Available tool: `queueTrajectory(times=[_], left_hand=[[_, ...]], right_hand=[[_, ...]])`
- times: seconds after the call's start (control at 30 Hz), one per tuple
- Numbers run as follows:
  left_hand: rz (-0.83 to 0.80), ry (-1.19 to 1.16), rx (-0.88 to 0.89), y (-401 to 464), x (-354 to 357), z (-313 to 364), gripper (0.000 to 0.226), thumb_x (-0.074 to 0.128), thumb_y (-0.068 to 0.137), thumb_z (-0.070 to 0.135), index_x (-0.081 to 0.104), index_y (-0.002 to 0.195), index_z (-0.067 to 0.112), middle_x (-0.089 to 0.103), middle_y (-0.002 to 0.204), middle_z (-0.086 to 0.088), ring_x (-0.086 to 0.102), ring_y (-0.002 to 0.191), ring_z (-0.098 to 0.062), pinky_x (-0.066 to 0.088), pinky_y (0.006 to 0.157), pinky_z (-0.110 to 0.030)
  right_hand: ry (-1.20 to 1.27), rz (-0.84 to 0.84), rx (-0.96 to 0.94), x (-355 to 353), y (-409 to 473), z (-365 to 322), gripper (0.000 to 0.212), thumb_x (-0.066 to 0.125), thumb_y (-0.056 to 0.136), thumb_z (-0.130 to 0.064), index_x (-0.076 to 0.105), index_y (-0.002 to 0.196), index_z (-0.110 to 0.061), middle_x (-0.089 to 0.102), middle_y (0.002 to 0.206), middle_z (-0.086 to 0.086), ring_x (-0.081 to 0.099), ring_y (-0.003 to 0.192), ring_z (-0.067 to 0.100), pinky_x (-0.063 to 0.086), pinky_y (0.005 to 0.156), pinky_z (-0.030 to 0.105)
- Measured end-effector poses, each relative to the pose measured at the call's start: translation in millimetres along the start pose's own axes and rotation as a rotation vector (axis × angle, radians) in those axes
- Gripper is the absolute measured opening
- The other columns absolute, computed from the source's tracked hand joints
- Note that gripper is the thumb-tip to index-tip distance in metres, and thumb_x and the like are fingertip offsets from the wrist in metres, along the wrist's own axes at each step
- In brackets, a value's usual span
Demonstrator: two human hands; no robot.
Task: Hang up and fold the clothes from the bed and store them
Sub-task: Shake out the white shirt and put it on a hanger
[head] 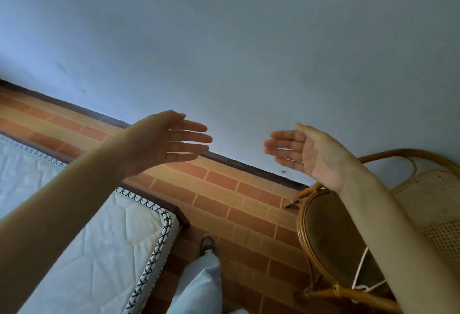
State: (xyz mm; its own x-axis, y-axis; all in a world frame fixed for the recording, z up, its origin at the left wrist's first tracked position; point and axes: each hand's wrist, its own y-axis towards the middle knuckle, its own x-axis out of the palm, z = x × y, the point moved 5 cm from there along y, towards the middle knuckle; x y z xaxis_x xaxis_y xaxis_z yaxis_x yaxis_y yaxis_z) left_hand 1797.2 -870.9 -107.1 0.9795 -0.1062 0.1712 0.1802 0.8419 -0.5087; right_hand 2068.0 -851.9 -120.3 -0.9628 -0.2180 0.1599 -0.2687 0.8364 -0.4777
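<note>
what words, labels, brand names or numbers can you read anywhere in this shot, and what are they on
None: no readable text shows in this view.
The mattress has only a black-and-white cross pattern along its edge, no lettering.
The rattan chair, the wall and the brick-pattern floor carry no label or sign.
The shoe is too small and dim to show any brand.
The left hand and right hand are open and hold nothing printed.

Both bare arms reach forward; the left hand (165,139) and right hand (307,153) face each other, palms inward, fingers straight, holding nothing, apart.
</note>
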Motion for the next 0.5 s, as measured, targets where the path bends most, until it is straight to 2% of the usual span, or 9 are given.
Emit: queueTrajectory(times=[0.2, 0.4, 0.5], left_hand=[[0.036, -0.113, 0.058, 64.3, -74.7, 54.3, 0.044, 0.034, 0.102, 0.026, 0.062, 0.120, -0.002, 0.068, 0.117, -0.021, 0.067, 0.107, -0.035, 0.056, 0.087, -0.044], [0.055, -0.092, 0.088, 119.9, -138.1, 99.3, 0.049, 0.031, 0.104, 0.029, 0.072, 0.110, 0.004, 0.069, 0.118, -0.017, 0.067, 0.108, -0.032, 0.054, 0.091, -0.042], [0.075, -0.126, 0.083, 138.9, -164.6, 111.1, 0.048, 0.031, 0.104, 0.030, 0.069, 0.116, 0.004, 0.069, 0.118, -0.016, 0.067, 0.109, -0.032, 0.054, 0.092, -0.042]], right_hand=[[-0.063, -0.063, -0.033, 38.8, 105.8, -65.1, 0.047, 0.032, 0.106, -0.035, 0.066, 0.115, -0.004, 0.072, 0.113, 0.013, 0.069, 0.107, 0.024, 0.049, 0.099, 0.037], [-0.097, -0.122, -0.052, 80.3, 194.1, -123.8, 0.047, 0.032, 0.106, -0.035, 0.066, 0.114, -0.004, 0.073, 0.112, 0.013, 0.069, 0.107, 0.023, 0.049, 0.098, 0.037], [-0.114, -0.150, -0.020, 103.1, 238.3, -135.0, 0.047, 0.032, 0.106, -0.035, 0.066, 0.115, -0.004, 0.073, 0.112, 0.013, 0.070, 0.107, 0.024, 0.049, 0.100, 0.038]])
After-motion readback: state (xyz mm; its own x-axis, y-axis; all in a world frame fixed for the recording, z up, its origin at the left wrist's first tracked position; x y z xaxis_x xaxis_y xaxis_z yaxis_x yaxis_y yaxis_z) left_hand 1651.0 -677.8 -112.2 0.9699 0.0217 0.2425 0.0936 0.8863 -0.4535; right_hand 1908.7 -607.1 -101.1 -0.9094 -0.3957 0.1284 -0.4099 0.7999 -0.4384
